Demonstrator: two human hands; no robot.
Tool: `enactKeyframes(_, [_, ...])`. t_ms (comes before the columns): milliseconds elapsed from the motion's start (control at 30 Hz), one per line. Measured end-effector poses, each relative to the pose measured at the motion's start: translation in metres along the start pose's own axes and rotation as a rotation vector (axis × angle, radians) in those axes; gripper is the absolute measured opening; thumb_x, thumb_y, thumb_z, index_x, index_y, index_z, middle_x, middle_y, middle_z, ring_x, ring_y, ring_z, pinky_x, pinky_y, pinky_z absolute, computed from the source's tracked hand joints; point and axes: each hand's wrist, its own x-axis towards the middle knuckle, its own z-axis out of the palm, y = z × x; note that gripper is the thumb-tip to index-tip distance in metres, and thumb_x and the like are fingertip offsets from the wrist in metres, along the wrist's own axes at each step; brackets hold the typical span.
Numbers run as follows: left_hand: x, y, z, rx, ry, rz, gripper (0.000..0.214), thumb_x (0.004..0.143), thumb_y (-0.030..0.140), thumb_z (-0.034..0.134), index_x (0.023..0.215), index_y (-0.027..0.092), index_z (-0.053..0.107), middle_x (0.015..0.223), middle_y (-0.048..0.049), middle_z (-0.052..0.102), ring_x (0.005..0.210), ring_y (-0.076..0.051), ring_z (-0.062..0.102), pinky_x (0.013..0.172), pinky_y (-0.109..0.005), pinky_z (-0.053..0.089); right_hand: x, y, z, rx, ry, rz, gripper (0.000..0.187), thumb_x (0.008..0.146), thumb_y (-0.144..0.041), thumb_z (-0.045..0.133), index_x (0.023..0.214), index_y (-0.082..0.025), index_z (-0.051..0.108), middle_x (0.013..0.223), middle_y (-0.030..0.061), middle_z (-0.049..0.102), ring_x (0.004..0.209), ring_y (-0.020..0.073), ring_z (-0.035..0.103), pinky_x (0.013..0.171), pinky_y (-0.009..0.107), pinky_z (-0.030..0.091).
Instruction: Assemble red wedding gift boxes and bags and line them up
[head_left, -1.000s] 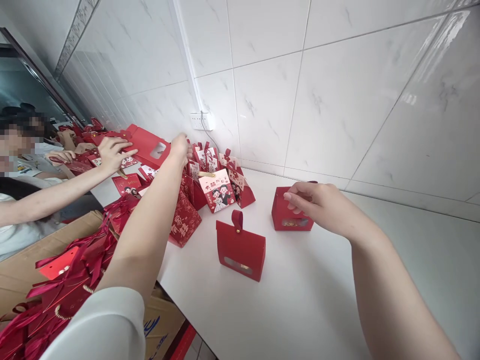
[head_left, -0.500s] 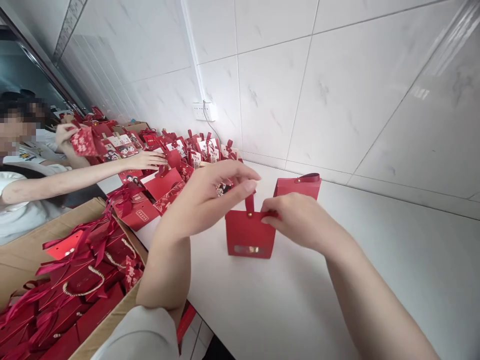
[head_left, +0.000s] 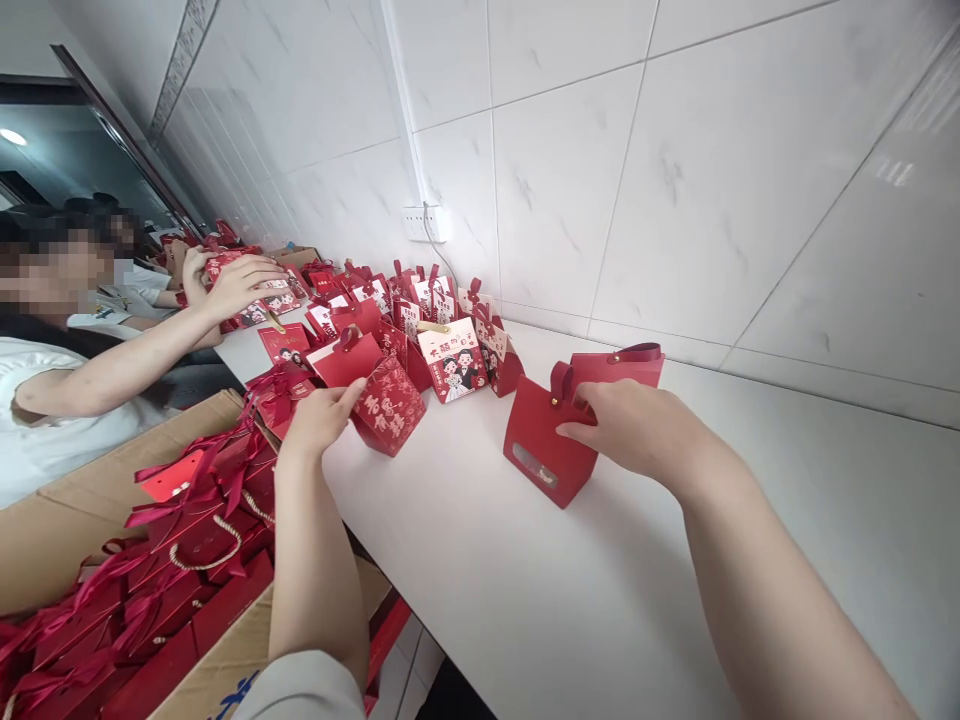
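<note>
My right hand pinches the upper right edge of a plain red gift box with a ribbon handle and a small clear window. That box stands turned at an angle on the white table. Just behind it is another red gift box, partly covered by my hand. To the left, my left hand has its thumb and fingers closed on the edge of a patterned red gift box with pale lettering. A white-and-red box with a cartoon couple stands beyond it.
Several red and white gift boxes crowd the table along the tiled wall. At lower left, a cardboard carton holds red boxes with ribbons and rope handles. A co-worker's arm reaches over the far boxes. A socket with a cable is on the wall.
My left hand has moved left and down, from above the windowed box to the patterned box. The windowed box has turned and shifted right with my right hand. The co-worker's hand has moved back.
</note>
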Motion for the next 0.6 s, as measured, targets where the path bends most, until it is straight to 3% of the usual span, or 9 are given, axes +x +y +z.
enactKeyframes(200, [-0.021,0.036,0.019,-0.248,-0.268,0.243,0.048,0.075,0.065,0.056,0.061,0.019,0.056,0.06,-0.0014,0.053,0.06,-0.017,0.054,0.061,-0.03,0.054,-0.004,0.007,0.001,0.099,-0.112,-0.065,0.018,0.081,-0.022,0.053,0.064,-0.02,0.049,0.069,0.0029,0.058,0.05,0.0137,0.048,0.044,0.028,0.029])
enactKeyframes(400, [-0.032,0.071,0.032,-0.189,-0.448,0.406,0.044,0.077,0.062,0.055,0.062,0.021,0.053,0.06,-0.0019,0.051,0.058,-0.017,0.054,0.055,-0.029,0.051,-0.011,0.017,-0.001,0.183,-0.17,-0.171,0.022,0.073,-0.017,0.056,0.056,-0.02,0.044,0.057,-0.0004,0.048,0.043,0.0093,0.032,0.043,0.027,0.021])
enactKeyframes(533, [-0.034,0.107,0.065,-0.151,-0.41,0.598,0.041,0.088,0.058,0.042,0.078,0.022,0.061,0.072,-0.004,0.062,0.071,-0.023,0.062,0.068,-0.036,0.052,-0.01,0.017,0.001,0.175,-0.157,-0.159,0.024,0.073,-0.016,0.054,0.055,-0.019,0.039,0.056,-0.0007,0.046,0.042,0.0091,0.03,0.042,0.028,0.02])
enactKeyframes(600, [-0.031,0.124,0.093,-0.232,-0.338,0.668,0.038,0.092,0.052,0.039,0.108,0.024,0.06,0.092,-0.0067,0.068,0.089,-0.026,0.065,0.083,-0.04,0.051,-0.009,0.014,0.001,0.171,-0.146,-0.149,0.024,0.073,-0.015,0.053,0.055,-0.02,0.038,0.055,-0.0009,0.046,0.042,0.0094,0.032,0.042,0.028,0.021])
